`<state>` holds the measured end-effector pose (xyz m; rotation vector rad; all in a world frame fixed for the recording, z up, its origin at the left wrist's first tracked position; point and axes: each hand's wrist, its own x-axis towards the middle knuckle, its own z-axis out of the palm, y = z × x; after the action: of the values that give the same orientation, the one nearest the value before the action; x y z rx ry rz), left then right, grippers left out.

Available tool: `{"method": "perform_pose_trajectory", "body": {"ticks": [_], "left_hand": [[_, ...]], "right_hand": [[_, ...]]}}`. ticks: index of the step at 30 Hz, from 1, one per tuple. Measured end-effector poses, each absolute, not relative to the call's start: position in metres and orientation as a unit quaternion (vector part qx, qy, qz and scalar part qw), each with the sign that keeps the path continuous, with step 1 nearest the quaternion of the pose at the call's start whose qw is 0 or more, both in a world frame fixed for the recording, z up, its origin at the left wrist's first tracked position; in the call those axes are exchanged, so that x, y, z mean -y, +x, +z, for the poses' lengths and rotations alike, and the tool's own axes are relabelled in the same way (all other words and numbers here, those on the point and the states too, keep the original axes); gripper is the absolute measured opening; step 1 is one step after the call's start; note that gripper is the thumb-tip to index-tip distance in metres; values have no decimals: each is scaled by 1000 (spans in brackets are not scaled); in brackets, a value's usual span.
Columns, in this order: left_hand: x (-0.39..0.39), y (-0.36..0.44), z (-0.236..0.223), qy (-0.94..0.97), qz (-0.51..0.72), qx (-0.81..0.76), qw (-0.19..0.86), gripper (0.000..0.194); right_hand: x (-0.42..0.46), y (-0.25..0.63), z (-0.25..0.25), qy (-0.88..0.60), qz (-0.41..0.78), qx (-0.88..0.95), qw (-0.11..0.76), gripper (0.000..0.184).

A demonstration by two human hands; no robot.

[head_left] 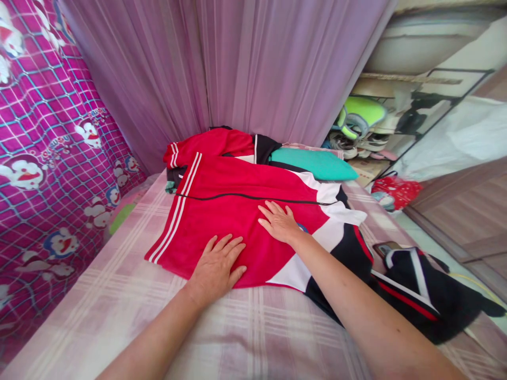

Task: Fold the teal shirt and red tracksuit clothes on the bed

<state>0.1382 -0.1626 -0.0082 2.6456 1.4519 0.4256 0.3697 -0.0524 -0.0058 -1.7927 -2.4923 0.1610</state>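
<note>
A red, white and black zip-up jacket (233, 216) lies spread out on the bed, its striped hem to the left and its collar to the right. Flat on the lower red part rests my left hand (217, 264), fingers spread. My right hand (279, 221) also lies on the red cloth, just below the black zip, with its fingers apart. One black sleeve (431, 295) stretches out at the right, partly behind my right forearm. Neither hand grips the fabric.
More red and black clothing (214, 145) is heaped behind the jacket, beside a teal folded cloth (317, 162). A phone (384, 247) lies partly under the sleeve. Purple curtains (237, 68) hang at the back. Shoes (356, 143) stand on a rack at the right.
</note>
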Motion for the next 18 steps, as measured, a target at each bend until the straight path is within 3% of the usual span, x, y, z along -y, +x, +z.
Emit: {"method": "perform_pose_trajectory", "body": {"ticks": [6,11,18], "left_hand": [[163,139,-5,865,129,-482,55,48],[164,139,-5,864,129,-483,55,48],[164,139,-3,866,133,-479,57,48]], "right_hand": [[61,346,6,-571,11,816,90,51],[56,333,6,-542,45,838,40,52],[32,312,14,-520,46,851,58,51]]}}
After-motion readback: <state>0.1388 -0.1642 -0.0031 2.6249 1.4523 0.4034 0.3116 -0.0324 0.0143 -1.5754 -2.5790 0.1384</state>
